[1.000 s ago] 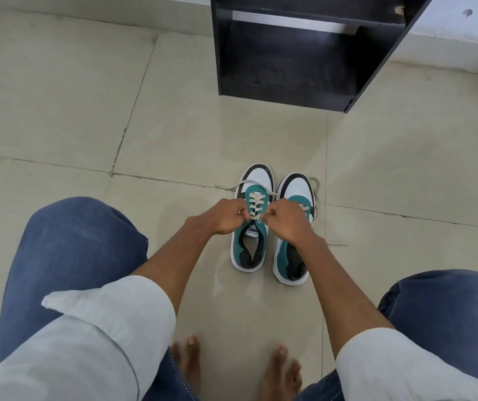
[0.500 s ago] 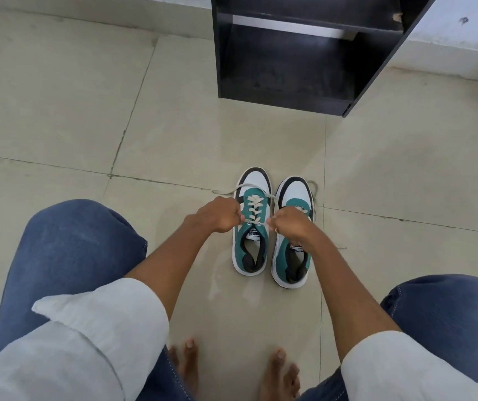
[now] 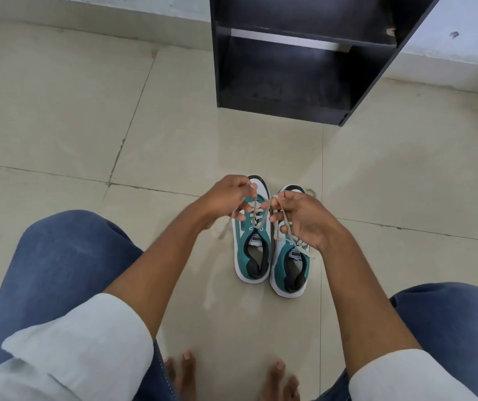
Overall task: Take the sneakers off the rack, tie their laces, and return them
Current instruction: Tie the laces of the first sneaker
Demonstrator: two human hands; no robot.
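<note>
Two teal, white and black sneakers stand side by side on the tiled floor, toes pointing away from me. My left hand [image 3: 226, 198] hovers over the toe of the left sneaker [image 3: 253, 253] and pinches one end of its cream lace [image 3: 256, 211]. My right hand [image 3: 301, 218] is above the right sneaker [image 3: 289, 270] and pinches the other end of that same lace, which stretches between both hands. Both hands are raised a little above the shoes. The black shoe rack [image 3: 298, 59] stands beyond, its lower shelf bare.
My knees in blue jeans [image 3: 58, 273] flank the shoes on both sides and my bare feet [image 3: 185, 369] rest near the bottom edge. A pale wall [image 3: 449, 47] runs behind the rack. Beige tiles [image 3: 58, 111] stretch left.
Both hands have lifted up and away from the left sneaker's tongue, pulling the lace ends upward; the left hand moved toward the toe.
</note>
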